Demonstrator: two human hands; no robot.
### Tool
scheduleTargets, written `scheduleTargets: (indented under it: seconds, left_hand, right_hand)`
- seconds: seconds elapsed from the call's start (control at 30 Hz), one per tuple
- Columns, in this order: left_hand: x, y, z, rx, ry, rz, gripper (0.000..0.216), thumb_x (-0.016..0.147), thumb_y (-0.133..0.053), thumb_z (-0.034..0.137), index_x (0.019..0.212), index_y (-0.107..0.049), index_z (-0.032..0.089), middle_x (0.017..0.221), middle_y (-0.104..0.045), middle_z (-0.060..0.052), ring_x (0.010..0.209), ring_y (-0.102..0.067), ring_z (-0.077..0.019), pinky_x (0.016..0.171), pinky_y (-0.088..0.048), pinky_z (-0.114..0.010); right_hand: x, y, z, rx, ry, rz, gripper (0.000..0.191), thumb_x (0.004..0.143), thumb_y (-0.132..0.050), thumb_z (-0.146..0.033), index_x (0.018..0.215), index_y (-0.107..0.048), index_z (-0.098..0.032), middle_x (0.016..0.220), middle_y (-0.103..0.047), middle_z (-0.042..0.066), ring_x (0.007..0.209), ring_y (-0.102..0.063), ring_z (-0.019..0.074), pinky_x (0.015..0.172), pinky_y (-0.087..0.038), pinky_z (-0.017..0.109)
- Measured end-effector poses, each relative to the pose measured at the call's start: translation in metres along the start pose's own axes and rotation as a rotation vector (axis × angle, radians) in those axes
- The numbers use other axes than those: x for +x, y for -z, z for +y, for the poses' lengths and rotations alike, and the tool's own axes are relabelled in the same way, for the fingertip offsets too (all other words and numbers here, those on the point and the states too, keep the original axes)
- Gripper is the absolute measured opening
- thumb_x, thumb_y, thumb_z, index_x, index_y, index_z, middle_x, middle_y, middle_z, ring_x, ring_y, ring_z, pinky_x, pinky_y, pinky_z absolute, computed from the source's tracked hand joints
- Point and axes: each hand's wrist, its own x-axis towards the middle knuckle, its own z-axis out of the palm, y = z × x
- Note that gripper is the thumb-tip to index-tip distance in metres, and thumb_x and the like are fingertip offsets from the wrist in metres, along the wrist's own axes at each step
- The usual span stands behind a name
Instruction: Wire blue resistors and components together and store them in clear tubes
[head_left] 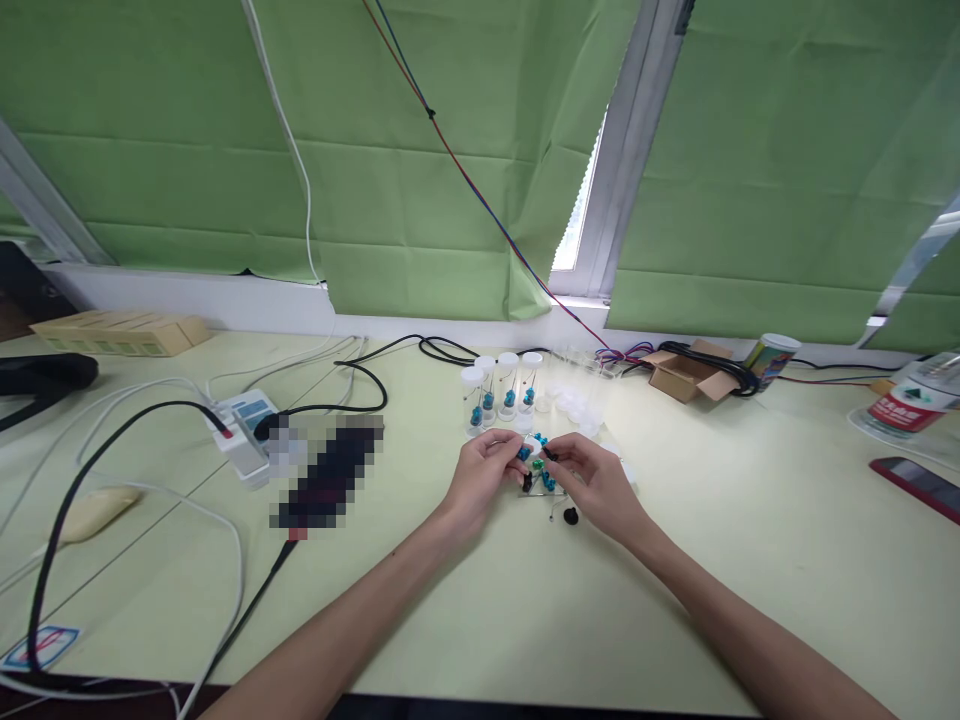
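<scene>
My left hand [486, 468] is closed, its thumb and fingers pinching a small blue piece [523, 453]. Opposite it, my right hand [598, 484] pinches a small black piece [550, 454]; the fingertips nearly meet. Below the fingers lie more small blue pieces [548, 481], a green one [538, 465] and a black one [527, 482]. A round black part [571, 516] rests on the table by my right hand. Behind the hands stand several clear tubes [508, 388] with white caps, each with a blue piece inside. The small parts' exact kind is too small to tell.
Whitish translucent caps [574, 405] lie behind my right hand. To the left are a power strip [244, 435], a blurred dark device [330, 478] and loose cables [241, 560]. An open cardboard box [686, 375], a can [771, 360], a labelled bottle [904, 405] and a phone [919, 487] sit right.
</scene>
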Motion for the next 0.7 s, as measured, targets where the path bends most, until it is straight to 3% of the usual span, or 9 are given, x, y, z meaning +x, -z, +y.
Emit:
scheduleTargets:
  seconds: [0.43, 0.7]
  left_hand:
    - [-0.0039, -0.0029, 0.0050, -0.084, 0.002, -0.048, 0.026, 0.069, -0.079, 0.034, 0.082, -0.065, 0.016, 0.082, -0.063, -0.001, 0.065, -0.060, -0.0100, 0.070, -0.050, -0.026]
    - [-0.0034, -0.0023, 0.0033, -0.066, 0.013, -0.058, 0.027, 0.070, -0.078, 0.035, 0.084, -0.064, 0.017, 0.076, -0.065, -0.002, 0.068, -0.064, -0.0122, 0.074, -0.051, -0.028]
  right_hand:
    - [-0.0018, 0.0001, -0.0056, -0.074, 0.094, 0.003, 0.019, 0.090, -0.060, -0.033, 0.104, -0.071, -0.024, 0.101, -0.067, 0.008, 0.089, -0.066, 0.0214, 0.081, -0.057, 0.037]
    - [-0.0012, 0.0006, -0.0038, -0.145, 0.126, 0.002, 0.019, 0.091, -0.059, -0.030, 0.105, -0.070, -0.024, 0.100, -0.064, 0.008, 0.084, -0.065, 0.0201, 0.079, -0.057, 0.037]
